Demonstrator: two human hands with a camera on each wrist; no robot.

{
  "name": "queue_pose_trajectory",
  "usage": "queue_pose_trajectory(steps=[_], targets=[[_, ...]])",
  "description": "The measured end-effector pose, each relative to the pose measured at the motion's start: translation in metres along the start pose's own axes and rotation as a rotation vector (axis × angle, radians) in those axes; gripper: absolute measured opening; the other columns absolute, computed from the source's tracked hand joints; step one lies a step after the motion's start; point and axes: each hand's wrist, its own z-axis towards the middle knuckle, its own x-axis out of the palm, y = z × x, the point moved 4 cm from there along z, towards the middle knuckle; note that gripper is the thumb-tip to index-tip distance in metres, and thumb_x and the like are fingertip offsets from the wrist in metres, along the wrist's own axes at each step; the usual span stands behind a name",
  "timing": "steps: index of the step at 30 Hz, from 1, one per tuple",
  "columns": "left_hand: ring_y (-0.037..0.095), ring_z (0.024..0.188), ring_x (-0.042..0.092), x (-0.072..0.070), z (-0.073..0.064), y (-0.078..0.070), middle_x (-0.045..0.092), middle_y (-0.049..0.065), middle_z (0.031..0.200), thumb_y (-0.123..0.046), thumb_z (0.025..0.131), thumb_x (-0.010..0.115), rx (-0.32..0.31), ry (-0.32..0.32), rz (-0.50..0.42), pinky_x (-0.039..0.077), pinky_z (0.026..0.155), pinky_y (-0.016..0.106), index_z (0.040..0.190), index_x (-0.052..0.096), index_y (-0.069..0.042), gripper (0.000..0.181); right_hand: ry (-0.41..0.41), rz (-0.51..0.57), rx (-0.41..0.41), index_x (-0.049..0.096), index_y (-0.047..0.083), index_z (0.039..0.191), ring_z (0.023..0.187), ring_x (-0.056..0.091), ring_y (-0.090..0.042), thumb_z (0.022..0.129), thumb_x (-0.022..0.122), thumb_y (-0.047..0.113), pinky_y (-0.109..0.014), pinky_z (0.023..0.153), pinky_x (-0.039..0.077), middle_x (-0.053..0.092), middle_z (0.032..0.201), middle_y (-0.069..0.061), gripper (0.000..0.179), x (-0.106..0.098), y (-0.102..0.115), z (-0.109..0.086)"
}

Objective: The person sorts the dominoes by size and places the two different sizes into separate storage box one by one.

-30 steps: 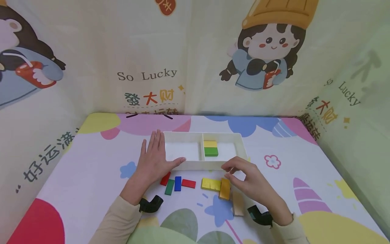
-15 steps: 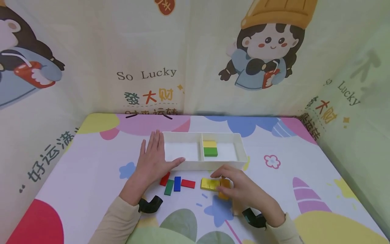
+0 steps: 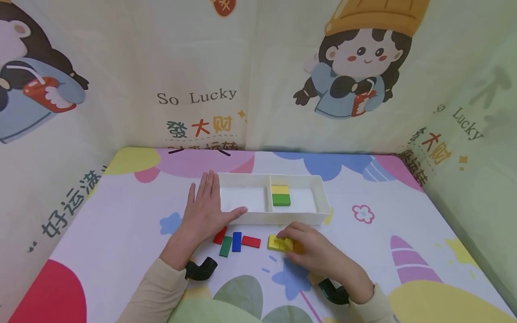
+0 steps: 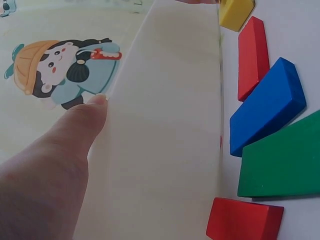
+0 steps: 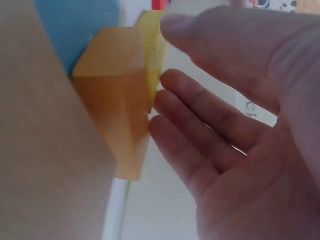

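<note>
Fingers straight, my left hand rests against the left end of a white two-compartment tray, its thumb over the front rim. My right hand is at a yellow block, with the index finger at its far edge and the thumb at its near edge. In the right wrist view an orange block stands against the yellow block, close to the fingertips. A pale yellow block and a light green block lie in the tray's right compartment.
Left of the yellow block lie a red block, a blue block, a dark green block and another red block, partly behind the left hand. A tan block is mostly hidden under the right hand. A printed cloth hangs behind the table.
My right hand has moved left and down from the tray's front right to the yellow block, now covering most of the orange and tan blocks. My left hand stays put.
</note>
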Motion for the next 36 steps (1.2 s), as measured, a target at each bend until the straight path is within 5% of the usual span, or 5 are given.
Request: queue_pose_trajectory(steps=[16, 36], targets=[[0.035, 0.155, -0.002, 0.000, 0.000, 0.000, 0.001, 0.017, 0.168, -0.078, 0.080, 0.054, 0.013, -0.014, 0.001, 0.000, 0.123, 0.062, 0.158, 0.005, 0.000, 0.120, 0.032, -0.008, 0.084, 0.067, 0.017, 0.117, 0.092, 0.053, -0.009, 0.085, 0.078, 0.010, -0.024, 0.082, 0.053, 0.061, 0.111, 0.006, 0.035, 0.006, -0.005, 0.002], [0.037, 0.155, 0.000, -0.002, 0.001, 0.001, 0.003, 0.018, 0.167, -0.077, 0.081, 0.056, 0.024, -0.011, 0.007, 0.002, 0.122, 0.063, 0.158, 0.006, 0.001, 0.120, -0.107, 0.031, 0.002, 0.069, 0.015, 0.111, 0.093, 0.058, -0.010, 0.084, 0.074, -0.001, -0.026, 0.083, 0.058, 0.066, 0.111, 0.006, 0.032, -0.005, -0.004, 0.002]])
